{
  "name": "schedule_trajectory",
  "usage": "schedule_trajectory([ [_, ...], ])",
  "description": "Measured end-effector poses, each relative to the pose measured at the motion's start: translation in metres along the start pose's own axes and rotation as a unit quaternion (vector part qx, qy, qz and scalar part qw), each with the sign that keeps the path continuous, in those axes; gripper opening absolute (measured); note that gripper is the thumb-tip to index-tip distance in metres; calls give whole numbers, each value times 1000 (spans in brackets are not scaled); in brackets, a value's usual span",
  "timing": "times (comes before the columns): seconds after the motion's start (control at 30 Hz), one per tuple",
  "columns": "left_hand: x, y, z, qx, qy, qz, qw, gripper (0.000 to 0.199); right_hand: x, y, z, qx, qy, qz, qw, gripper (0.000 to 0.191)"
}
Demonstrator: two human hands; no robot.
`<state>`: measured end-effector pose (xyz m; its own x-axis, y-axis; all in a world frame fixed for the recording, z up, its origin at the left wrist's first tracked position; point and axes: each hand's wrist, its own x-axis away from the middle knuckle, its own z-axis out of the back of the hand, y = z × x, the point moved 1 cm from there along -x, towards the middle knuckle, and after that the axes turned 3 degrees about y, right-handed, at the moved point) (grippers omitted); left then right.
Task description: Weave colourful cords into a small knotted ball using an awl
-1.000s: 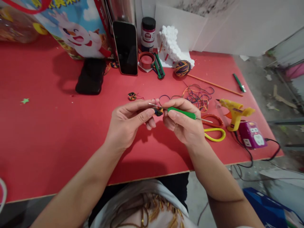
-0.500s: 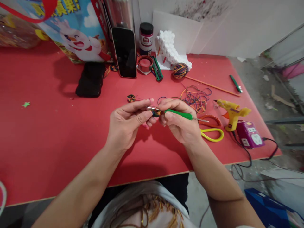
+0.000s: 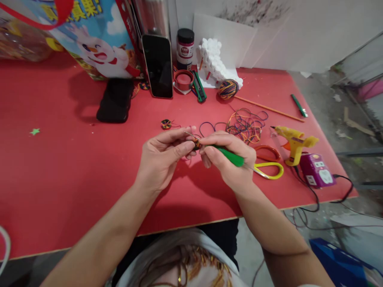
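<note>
The left hand (image 3: 158,159) pinches a small crocheted piece (image 3: 196,144) of multicolour yarn between thumb and fingers, above the red table (image 3: 89,179), probably because so small a work needs a firm support near its edge. The right hand (image 3: 237,174) is closed on the green handle of the crochet hook (image 3: 235,157), held like a pen, which seems to give fine control of the thin metal tip at the piece. Whether the tip is inside a stitch, I cannot tell. Behind the hands lies loose yarn (image 3: 247,125), perhaps so that it can run without pulling, and farther back is the yarn ball (image 3: 228,89). Another small crocheted round (image 3: 166,124) rests just beyond the left fingers, apart from them
</note>
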<state>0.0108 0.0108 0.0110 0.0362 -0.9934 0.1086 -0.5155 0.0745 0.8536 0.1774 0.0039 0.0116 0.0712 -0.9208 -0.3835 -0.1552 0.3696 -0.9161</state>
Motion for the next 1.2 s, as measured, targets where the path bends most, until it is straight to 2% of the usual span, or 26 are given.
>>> schedule_trajectory([
  [0.17,0,0,2,-2,-6,-2,1000,29,0,0,3,-1,26,-38,999,20],
  [0.37,-1,-1,3,8,8,11,1000,29,3,-6,2,75,33,29,996,19],
  [0.57,-3,0,1,30,3,53,998,31,5,-1,-2,58,23,18,998,25],
  [0.77,-3,1,2,56,-9,73,996,33,5,0,-2,48,14,41,998,22],
  [0.93,-3,3,2,46,-7,62,997,35,3,-1,3,104,-2,46,994,22],
  [1.07,0,3,0,20,-22,46,999,32,-1,-5,9,197,4,112,974,26],
  [1.2,4,4,-3,3,-20,23,1000,34,-4,-6,9,177,-10,130,976,29],
])
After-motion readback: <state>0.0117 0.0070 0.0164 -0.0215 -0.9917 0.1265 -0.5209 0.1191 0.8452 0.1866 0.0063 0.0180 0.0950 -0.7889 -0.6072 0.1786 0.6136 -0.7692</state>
